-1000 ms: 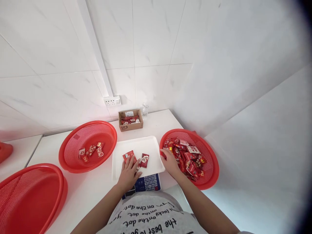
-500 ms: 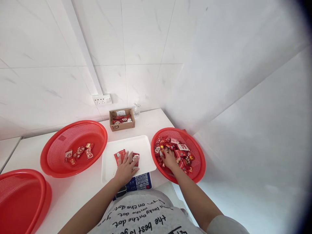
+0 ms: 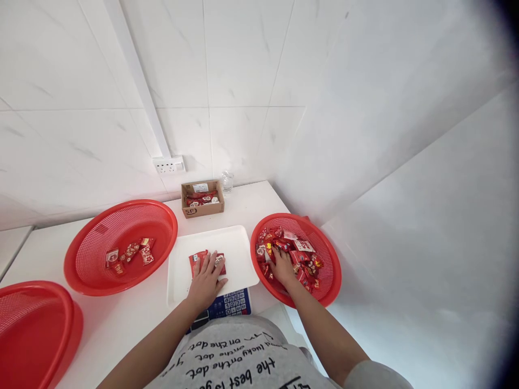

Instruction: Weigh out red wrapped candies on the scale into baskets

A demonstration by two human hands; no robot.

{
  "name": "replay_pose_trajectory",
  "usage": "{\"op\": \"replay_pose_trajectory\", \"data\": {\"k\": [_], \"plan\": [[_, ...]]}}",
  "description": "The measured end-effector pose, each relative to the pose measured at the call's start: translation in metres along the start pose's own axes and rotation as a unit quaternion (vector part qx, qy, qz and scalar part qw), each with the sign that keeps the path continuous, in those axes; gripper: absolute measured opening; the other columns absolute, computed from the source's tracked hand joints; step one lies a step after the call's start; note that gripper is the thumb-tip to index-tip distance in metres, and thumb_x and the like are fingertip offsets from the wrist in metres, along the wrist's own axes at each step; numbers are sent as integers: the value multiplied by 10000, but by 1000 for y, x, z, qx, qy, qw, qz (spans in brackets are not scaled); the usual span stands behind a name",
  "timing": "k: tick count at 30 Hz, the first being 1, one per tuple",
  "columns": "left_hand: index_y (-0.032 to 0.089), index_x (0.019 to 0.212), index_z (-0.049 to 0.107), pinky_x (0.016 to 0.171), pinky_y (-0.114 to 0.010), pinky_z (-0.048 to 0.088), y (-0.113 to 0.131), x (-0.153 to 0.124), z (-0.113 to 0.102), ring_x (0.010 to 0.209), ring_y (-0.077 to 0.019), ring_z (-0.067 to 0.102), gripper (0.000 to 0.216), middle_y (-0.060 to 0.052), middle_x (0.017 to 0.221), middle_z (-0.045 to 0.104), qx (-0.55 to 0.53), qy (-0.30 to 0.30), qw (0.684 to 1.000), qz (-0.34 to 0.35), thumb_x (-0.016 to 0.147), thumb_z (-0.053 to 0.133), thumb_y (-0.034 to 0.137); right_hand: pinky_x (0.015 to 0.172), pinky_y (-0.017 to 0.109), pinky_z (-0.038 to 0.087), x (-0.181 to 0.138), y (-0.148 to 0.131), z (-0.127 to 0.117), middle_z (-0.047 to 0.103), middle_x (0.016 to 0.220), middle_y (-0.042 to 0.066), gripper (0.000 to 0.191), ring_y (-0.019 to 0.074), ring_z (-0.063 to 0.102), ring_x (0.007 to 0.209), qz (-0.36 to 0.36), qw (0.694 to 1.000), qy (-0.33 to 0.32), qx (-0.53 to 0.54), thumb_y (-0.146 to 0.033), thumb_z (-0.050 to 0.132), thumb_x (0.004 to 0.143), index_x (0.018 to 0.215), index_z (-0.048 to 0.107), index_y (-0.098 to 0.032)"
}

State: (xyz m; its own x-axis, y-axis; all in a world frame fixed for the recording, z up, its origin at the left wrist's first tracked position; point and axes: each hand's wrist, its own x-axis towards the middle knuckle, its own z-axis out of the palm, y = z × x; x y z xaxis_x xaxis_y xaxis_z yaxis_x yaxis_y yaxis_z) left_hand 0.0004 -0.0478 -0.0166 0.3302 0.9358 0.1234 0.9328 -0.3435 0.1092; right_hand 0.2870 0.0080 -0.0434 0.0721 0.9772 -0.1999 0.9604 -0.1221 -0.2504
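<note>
My left hand (image 3: 205,283) lies flat over red packets (image 3: 195,260) on a white tray (image 3: 233,237), fingers stretched out and partly covering them. A second red packet with white print (image 3: 219,263) shows at its fingertips. The tray sits on a scale with a blue keypad (image 3: 232,303). My right hand (image 3: 283,268) reaches into the right red basket (image 3: 333,254), its fingers apart among many small red-wrapped packets (image 3: 304,257). Its fingertips touch the wrappers, and I see nothing gripped in it.
Left of the tray stands a red basket (image 3: 75,254) holding several red packets (image 3: 132,252). Another red basket (image 3: 36,335) is at the front left. Behind the tray are a small cardboard box (image 3: 205,209) with red packets and a clear jar (image 3: 227,182), near the tiled wall.
My left hand has slid slightly left, and the right-hand packet under it has moved closer to the left one. My right hand has shifted only slightly within the basket, its fingers spread more.
</note>
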Motion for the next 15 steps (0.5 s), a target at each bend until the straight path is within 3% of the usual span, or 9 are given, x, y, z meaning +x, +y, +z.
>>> {"op": "replay_pose_trajectory", "data": {"k": [3,9,12,15], "plan": [[217,1379,355,1072,-526,193,0,0,0,1344,-302,244,555,-84,1444,346,-5,-14,1000,-4,872,407,437,973,319,308,0,1,-4,497,1287,113,479,245,424,1194,-5,1000,13,21,-215,389,836,1312,426,-182],[224,1387,332,1072,-508,210,-4,-2,-3,1348,-284,241,572,-69,1437,363,-28,-41,999,-2,873,394,466,742,308,411,-1,7,-17,650,992,96,359,210,598,885,69,993,12,99,-220,310,859,1129,545,-199],[210,1391,322,1077,-520,188,-13,-8,-5,1358,-285,211,587,-94,1455,324,-31,-24,999,-28,869,403,467,750,331,427,-9,2,-30,650,965,84,303,214,598,854,67,975,76,196,-266,334,848,1045,554,-198],[202,1386,328,1077,-549,157,-24,-15,-4,1364,-301,185,607,-109,1466,295,-30,-1,996,-80,853,432,474,813,366,434,-19,-18,-44,635,999,80,257,221,580,906,34,937,148,313,-319,367,830,973,547,-203]]}}
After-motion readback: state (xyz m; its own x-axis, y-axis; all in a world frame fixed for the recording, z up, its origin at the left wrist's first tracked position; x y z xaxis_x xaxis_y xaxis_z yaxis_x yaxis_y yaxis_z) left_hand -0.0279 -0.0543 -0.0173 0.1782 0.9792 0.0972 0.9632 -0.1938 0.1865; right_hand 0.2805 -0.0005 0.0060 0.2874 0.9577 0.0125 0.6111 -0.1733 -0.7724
